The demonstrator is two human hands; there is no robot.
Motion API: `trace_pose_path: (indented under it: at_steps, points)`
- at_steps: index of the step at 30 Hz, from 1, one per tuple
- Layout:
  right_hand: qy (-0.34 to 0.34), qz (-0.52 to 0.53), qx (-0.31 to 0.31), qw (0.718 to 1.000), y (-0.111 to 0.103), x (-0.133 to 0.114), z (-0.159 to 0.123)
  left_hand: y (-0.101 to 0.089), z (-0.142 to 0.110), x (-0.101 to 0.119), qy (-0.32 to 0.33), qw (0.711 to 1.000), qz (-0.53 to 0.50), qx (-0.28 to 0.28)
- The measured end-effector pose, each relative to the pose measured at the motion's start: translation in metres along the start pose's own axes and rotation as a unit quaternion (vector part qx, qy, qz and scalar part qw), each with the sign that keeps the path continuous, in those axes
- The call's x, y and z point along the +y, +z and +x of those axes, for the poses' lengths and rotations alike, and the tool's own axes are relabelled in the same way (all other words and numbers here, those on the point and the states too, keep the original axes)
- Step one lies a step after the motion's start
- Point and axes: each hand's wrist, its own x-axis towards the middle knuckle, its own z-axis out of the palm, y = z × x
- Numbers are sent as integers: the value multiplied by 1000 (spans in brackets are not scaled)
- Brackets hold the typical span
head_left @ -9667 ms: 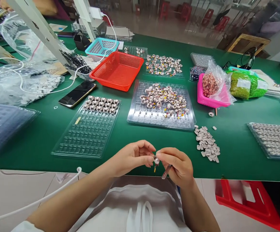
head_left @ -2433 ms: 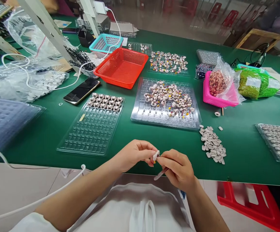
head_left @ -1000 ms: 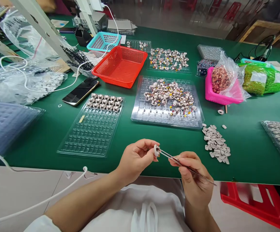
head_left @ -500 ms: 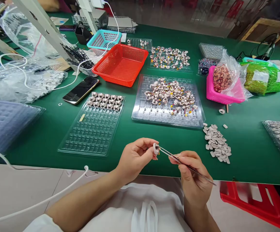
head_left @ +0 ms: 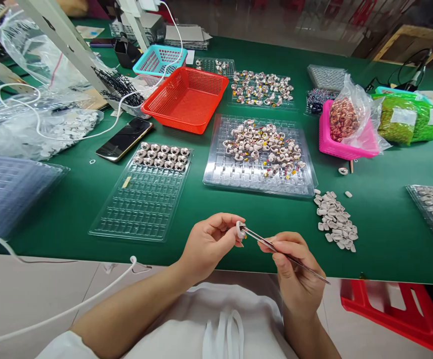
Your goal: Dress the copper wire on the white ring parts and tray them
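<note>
My left hand (head_left: 211,245) pinches a small pale earbud-like shell (head_left: 240,230) between thumb and fingers, above the table's front edge. A bit of yellow shows at its lower side; its inside is too small to make out. In my right hand (head_left: 297,269) is a pair of metal tweezers (head_left: 266,243), slanting up to the left, with its tips at the shell's opening. Beyond my hands, a clear tray (head_left: 216,172) carries a heap of similar pale shells (head_left: 264,142) with yellow and red bits. To the right lies a pile of small pale covers (head_left: 336,222).
Left of my hands sits a clear compartment tray (head_left: 134,214) with rows of shiny shells at its far end. A phone (head_left: 124,139), red basket (head_left: 190,102) and pink basket (head_left: 347,149) stand farther back. A red stool (head_left: 391,309) is below the table at right.
My right hand and the tweezers have shifted slightly left, bringing the tips a little closer into the shell's opening. My left hand keeps its pinch, almost still.
</note>
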Motion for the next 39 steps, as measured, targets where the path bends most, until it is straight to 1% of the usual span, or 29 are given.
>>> trace_pose_path:
  at_steps: [3, 7, 10, 15, 19, 25, 29, 35, 39]
  points:
    - [9, 19, -3, 1000, 1, 1, 1, 1, 0, -1, 7, 1000, 9, -3]
    - [30, 46, -4, 998, 1, 1, 3, 1, -1, -2, 36, 999, 34, -4]
    - [30, 53, -1, 998, -1, 0, 3, 0, -1, -3, 49, 998, 37, -1]
    - [17, 44, 1, 999, -2, -1, 1, -1, 0, -4, 37, 999, 16, 0]
    - [1, 18, 0, 1000, -1, -1, -1, 0, 0, -5, 34, 999, 6, 0]
    - [-5, -9, 0, 1000, 0, -2, -1, 0, 0, -4, 36, 999, 13, 2]
    - [15, 6, -1, 1000, 2, -1, 0, 0, 0, -4, 48, 998, 31, 1]
    - [35, 61, 8, 997, 3, 0, 3, -1, 0, -4, 58, 997, 48, 0]
    - [34, 56, 16, 998, 2, 0, 2, -1, 1, -3, 62, 997, 48, 3]
